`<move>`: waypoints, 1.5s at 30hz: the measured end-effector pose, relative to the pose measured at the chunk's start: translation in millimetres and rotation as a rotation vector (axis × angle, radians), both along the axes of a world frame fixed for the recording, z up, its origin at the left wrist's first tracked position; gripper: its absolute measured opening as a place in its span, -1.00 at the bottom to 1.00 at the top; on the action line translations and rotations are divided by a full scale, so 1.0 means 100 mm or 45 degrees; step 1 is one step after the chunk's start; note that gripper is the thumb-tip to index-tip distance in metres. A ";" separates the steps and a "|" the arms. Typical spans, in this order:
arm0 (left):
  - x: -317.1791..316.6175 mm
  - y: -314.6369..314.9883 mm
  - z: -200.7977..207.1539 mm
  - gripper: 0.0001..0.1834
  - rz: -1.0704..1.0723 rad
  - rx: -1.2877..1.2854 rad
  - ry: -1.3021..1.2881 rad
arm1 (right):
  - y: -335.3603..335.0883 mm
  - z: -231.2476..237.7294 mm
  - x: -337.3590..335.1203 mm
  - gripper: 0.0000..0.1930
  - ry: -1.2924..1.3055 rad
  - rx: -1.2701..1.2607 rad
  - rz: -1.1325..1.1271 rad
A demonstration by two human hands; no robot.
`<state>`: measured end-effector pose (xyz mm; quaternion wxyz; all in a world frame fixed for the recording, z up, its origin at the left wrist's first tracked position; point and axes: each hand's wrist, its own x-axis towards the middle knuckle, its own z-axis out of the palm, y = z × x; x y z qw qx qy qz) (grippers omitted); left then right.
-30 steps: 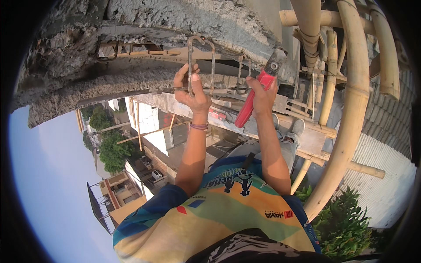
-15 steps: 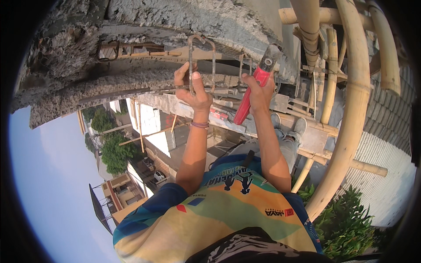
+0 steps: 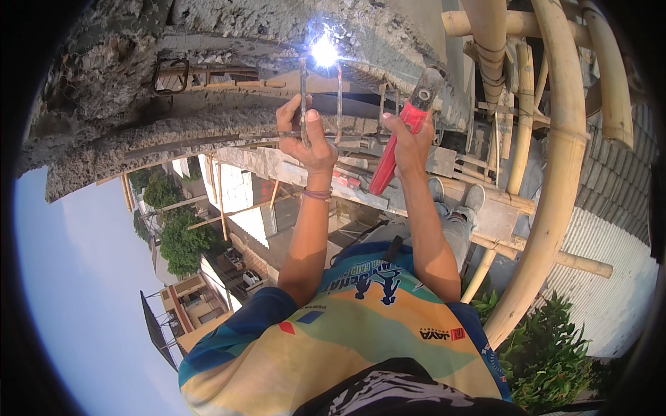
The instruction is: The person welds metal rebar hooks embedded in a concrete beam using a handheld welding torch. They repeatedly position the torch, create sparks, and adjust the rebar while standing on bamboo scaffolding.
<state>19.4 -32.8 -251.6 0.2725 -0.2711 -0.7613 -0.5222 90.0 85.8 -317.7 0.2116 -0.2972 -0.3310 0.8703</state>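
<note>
My left hand point(image 3: 316, 149) is raised in front of me, its thumb and fingers closed around the lower left part of a bent steel bar point(image 3: 339, 97), a narrow loop of rod. At the top of that loop burns a blue-white welding arc point(image 3: 325, 52), whose glare hides the bend. My right hand point(image 3: 415, 149) grips a red electrode holder point(image 3: 386, 166) to the right of the loop. The holder stands tilted, its worn grey head uppermost. A welding rod between the head and the arc cannot be made out.
Rough concrete beams point(image 3: 229, 132) run across above and beyond my hands. A square steel loop point(image 3: 171, 75) sticks out at the left. Thick bamboo poles point(image 3: 565, 139) stand close on my right. My feet rest on a scaffold plank point(image 3: 496, 222), high above rooftops point(image 3: 596, 256).
A bright arc has lit at the top of the bent bar, where bare metal showed before. Both hands keep nearly the same place and grip.
</note>
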 end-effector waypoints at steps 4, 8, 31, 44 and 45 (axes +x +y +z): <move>0.01 0.01 0.01 -0.66 0.018 -0.016 0.000 | -0.01 0.00 0.00 -0.61 -0.015 -0.016 0.006; 0.00 0.00 0.02 -0.66 0.019 -0.040 0.016 | -0.01 0.00 0.00 -0.59 -0.034 0.004 0.013; 0.04 -0.02 0.07 -0.66 0.065 -0.119 -0.027 | -0.02 0.00 -0.02 -0.58 -0.026 -0.002 0.022; 0.01 0.00 0.05 -0.66 0.051 -0.077 0.009 | -0.04 -0.02 -0.05 -0.58 -0.063 -0.060 0.063; 0.01 0.00 0.05 -0.66 0.058 -0.080 0.016 | -0.04 -0.02 -0.05 -0.58 -0.060 -0.059 0.065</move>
